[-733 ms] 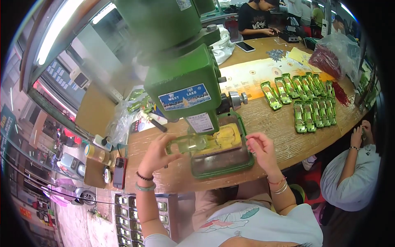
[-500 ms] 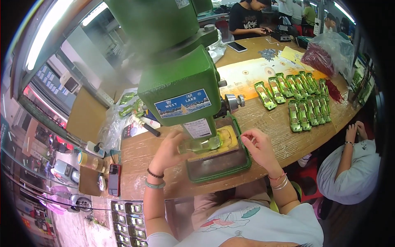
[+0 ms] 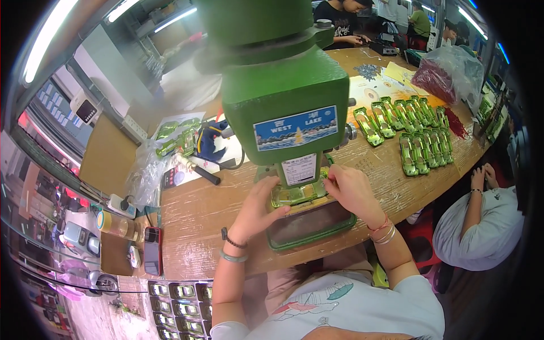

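Note:
A shiny green toy car body [image 3: 300, 196] lies under the head of a green bench press machine [image 3: 286, 90], on its base [image 3: 311, 225]. My left hand [image 3: 258, 208] grips the left end of the car body, thumb toward me and fingers on the far side. At the other end, my right hand [image 3: 355, 194] has its fingertips bent together against the car body. Whether a small part sits in those fingertips is hidden. The machine's lower head covers the middle of the car body.
Rows of green toy car bodies [image 3: 417, 152] stand right, near a plastic bag of small red parts [image 3: 436, 79]. A black-handled tool [image 3: 205, 174] lies left, a phone [image 3: 152, 251] near the left edge. Trays of car bodies [image 3: 182, 309] sit lower left. A co-worker [image 3: 481, 226] sits right.
Both hands have closed in on the car body under the machine. My right hand, formerly apart from it, now touches its right end. The view has shifted, so the machine appears farther right.

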A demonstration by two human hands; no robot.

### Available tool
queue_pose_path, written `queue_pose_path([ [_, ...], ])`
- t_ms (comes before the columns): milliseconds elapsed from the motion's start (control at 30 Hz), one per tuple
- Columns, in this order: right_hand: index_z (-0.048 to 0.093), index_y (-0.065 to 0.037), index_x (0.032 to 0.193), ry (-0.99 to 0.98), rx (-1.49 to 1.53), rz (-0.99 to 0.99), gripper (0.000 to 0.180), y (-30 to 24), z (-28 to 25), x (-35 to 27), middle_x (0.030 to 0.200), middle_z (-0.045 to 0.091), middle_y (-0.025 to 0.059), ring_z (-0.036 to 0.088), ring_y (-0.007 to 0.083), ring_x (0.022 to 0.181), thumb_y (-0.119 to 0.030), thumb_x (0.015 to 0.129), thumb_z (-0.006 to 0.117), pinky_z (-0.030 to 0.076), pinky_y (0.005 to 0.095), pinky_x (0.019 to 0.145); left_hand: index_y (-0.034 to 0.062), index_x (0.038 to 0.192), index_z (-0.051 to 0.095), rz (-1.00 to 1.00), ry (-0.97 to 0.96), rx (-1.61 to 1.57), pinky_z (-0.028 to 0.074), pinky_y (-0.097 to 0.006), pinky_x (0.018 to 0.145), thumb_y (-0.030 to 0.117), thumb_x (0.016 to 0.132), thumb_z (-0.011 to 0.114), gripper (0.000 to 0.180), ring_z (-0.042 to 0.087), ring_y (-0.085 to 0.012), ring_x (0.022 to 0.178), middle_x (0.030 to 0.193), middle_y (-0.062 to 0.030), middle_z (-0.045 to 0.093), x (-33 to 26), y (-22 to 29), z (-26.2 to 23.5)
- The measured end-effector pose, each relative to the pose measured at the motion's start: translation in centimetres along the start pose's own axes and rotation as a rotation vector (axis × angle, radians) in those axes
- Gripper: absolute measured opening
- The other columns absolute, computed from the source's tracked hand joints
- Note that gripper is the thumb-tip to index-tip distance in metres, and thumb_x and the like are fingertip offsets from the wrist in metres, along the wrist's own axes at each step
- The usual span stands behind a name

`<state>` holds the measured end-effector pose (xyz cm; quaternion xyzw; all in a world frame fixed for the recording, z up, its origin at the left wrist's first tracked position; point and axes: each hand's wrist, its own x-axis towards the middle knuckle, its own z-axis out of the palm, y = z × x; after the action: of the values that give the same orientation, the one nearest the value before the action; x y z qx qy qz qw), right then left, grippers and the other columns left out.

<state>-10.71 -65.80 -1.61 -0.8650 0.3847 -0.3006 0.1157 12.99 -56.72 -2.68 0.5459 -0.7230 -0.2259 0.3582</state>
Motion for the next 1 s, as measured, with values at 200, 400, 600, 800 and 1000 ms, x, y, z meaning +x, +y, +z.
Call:
queue_pose_path([
  [200,0.056,-0.002,0.086,-0.057,0.392,0.239,0.017,4.2,-0.5,2.2,0.064,0.056,0.0071,0.054,0.0182,0.05,-0.019,0.084,0.057,0.042,0.0306,0.046,-0.0032,0.127,0.036,0.093,0.055,0.159,0.032,-0.041,0.1,0.031,0.064,0.076,0.083,0.037,-0.0384,0.119,0.126,-0.0235,0.04,-0.3,0.5,0.1],
  [400,0.054,-0.004,0.1,-0.356,1.22,0.543,0.017,10.6,2.4,8.9,0.073,0.059,0.0044,0.054,0.0104,0.052,-0.014,0.086,0.053,0.044,0.0237,0.044,-0.0025,0.131,0.031,0.094,0.063,0.221,0.033,-0.041,0.099,0.03,0.058,0.079,0.093,0.039,-0.0372,0.115,0.122,-0.0215,0.042,0.1,0.8,0.5],
  [600,0.047,0.004,0.115,0.09,1.113,0.277,0.037,7.1,1.1,19.7,0.089,0.062,0.011,0.06,0.0173,0.081,-0.008,0.081,0.056,0.049,0.0284,0.074,-0.0017,0.131,0.031,0.016,0.052,0.163,0.034,-0.04,0.098,0.026,0.058,0.08,0.091,0.039,-0.0358,0.115,0.122,-0.0202,0.044,-0.4,0.2,0.5],
  [800,0.054,-0.004,0.102,0.331,1.012,-0.244,0.021,-2.9,-14.3,18.7,0.074,0.052,0.0023,0.048,0.0118,0.06,-0.02,0.092,0.044,0.043,0.026,0.055,-0.0022,0.13,0.032,0.017,0.059,0.139,0.034,-0.04,0.099,0.026,0.058,0.08,0.091,0.04,-0.0361,0.114,0.121,-0.021,0.044,-0.4,0.0,0.5],
  [1000,0.045,-0.007,0.099,0.501,1.133,-0.539,0.026,-5.9,-15.6,7.6,0.067,0.042,0.0045,0.042,0.0123,0.053,-0.032,0.095,0.038,0.044,0.0289,0.053,-0.0024,0.128,0.034,0.044,0.058,0.122,0.034,-0.04,0.099,0.026,0.058,0.08,0.088,0.04,-0.0361,0.114,0.121,-0.021,0.045,0.1,-0.2,0.8],
])
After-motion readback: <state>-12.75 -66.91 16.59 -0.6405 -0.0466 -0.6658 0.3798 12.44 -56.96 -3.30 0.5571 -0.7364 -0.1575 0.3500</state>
